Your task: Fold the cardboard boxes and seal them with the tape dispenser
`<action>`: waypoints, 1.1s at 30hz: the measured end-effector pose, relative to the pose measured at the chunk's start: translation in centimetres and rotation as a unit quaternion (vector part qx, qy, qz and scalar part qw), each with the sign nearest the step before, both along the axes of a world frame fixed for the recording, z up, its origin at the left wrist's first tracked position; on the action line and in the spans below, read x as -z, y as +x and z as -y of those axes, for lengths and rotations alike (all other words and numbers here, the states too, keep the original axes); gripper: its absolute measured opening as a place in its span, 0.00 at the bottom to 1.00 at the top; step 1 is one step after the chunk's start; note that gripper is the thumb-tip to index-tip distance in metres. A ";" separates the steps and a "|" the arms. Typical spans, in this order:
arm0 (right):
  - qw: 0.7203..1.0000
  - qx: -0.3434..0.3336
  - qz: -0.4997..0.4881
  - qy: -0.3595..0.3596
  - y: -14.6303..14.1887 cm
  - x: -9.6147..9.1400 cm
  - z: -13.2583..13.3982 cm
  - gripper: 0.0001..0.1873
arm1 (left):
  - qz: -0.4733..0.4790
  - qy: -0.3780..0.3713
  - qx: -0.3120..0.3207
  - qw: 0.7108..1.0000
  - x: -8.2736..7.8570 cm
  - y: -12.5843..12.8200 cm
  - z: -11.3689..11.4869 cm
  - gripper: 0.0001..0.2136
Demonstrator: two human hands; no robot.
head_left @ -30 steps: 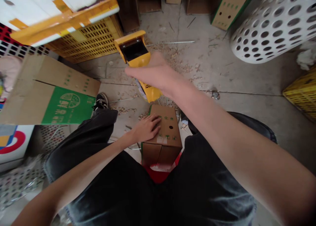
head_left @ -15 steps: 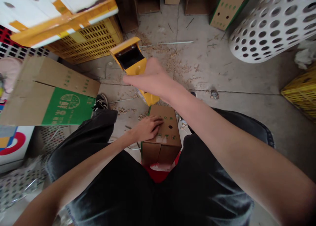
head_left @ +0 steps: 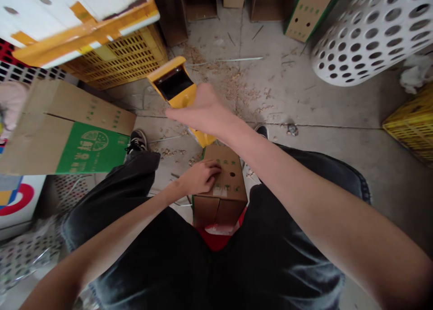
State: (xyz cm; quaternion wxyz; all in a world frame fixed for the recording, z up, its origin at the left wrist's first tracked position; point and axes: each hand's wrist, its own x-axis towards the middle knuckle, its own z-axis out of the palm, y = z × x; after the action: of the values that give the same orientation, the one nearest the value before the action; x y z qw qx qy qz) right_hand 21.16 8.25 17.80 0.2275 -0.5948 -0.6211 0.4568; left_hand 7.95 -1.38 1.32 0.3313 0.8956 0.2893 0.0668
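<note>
Cardboard box (head_left: pixel 228 181) stands between the person's knees, with something red (head_left: pixel 215 243) showing below its near end; it has barely shifted over the last second. The left hand (head_left: pixel 199 177) lies on its top by the left edge. Its fingers, flatter and more spread a moment ago, are now bent closer together, touching the cardboard but not closed round anything visible. Well apart from it, the right hand (head_left: pixel 203 109) is wrapped round a yellow handheld tool (head_left: pixel 182 98) whose dark opening faces up. That tool has come a little lower and leftward in view, its lower end now at the box's far edge; contact cannot be told. Judging from this, the box is being steadied while the tool draws nearer. Beyond, the right shoe (head_left: pixel 262 130) has emerged from behind the forearm, and brown scraps (head_left: pixel 243 93) litter the floor (head_left: pixel 324 104).
</note>
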 end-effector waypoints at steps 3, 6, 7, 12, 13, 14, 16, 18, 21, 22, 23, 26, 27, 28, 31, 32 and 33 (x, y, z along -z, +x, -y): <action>1.000 0.000 0.008 0.011 0.0 0.0 0.2 0.24 | -0.001 0.002 0.006 1.000 -0.1 0.1 -0.1 0.18; 1.000 0.003 0.015 0.021 0.1 0.1 0.3 0.22 | -0.007 0.008 0.012 1.000 -0.2 0.0 -0.1 0.18; 1.000 0.002 0.017 0.024 0.1 0.1 0.4 0.22 | -0.007 0.010 0.013 1.000 -0.2 0.0 -0.1 0.17; 0.999 0.004 0.032 0.029 0.1 0.2 0.3 0.21 | 0.021 0.014 0.017 1.000 0.0 -0.1 0.0 0.17; 0.999 0.007 0.033 0.032 0.1 0.3 0.3 0.22 | 0.029 0.014 0.017 0.999 0.1 -0.1 0.1 0.17; 0.999 0.009 0.031 0.036 0.1 0.3 0.2 0.22 | 0.035 0.015 0.016 0.999 0.1 -0.1 0.1 0.17; 0.999 0.013 0.028 0.043 0.1 0.5 0.2 0.22 | 0.047 0.017 0.015 0.999 0.2 -0.2 0.1 0.16; 0.998 0.013 0.023 0.051 0.1 0.6 0.3 0.20 | 0.061 0.021 0.011 0.998 0.4 -0.2 0.2 0.16; 0.999 0.008 0.022 0.046 0.0 0.6 0.3 0.18 | 0.088 0.013 0.008 0.996 0.6 -0.3 0.3 0.16; 0.999 0.007 0.022 0.042 0.0 0.5 0.3 0.19 | 0.098 0.007 0.007 0.995 0.6 -0.3 0.4 0.16; 0.999 0.005 0.023 0.038 0.0 0.5 0.3 0.20 | 0.107 0.000 0.006 0.994 0.6 -0.3 0.5 0.16; 0.999 0.003 0.024 0.035 0.0 0.4 0.3 0.22 | 0.126 -0.011 0.006 0.992 0.6 -0.2 0.5 0.17; 0.999 0.003 0.024 0.034 0.0 0.4 0.2 0.22 | 0.127 -0.010 0.006 0.992 0.6 -0.2 0.5 0.17; 0.999 0.002 0.023 0.035 0.0 0.4 0.2 0.22 | 0.125 -0.008 0.007 0.992 0.6 -0.2 0.5 0.17; 0.999 -0.007 0.023 0.038 0.1 0.5 0.3 0.22 | 0.102 -0.002 0.008 0.995 0.7 -0.3 0.2 0.17; 0.999 -0.011 0.024 0.038 0.1 0.5 0.3 0.22 | 0.091 -0.002 0.007 0.996 0.7 -0.3 0.1 0.18; 0.999 -0.016 0.026 0.037 0.1 0.5 0.3 0.22 | 0.079 -0.002 0.005 0.997 0.7 -0.4 0.0 0.19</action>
State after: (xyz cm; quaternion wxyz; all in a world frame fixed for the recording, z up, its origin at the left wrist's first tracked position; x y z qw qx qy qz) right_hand 21.31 7.95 17.29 0.2261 -0.5878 -0.6523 0.4217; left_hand 7.59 -1.42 0.65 0.3553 0.8883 0.2577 0.1353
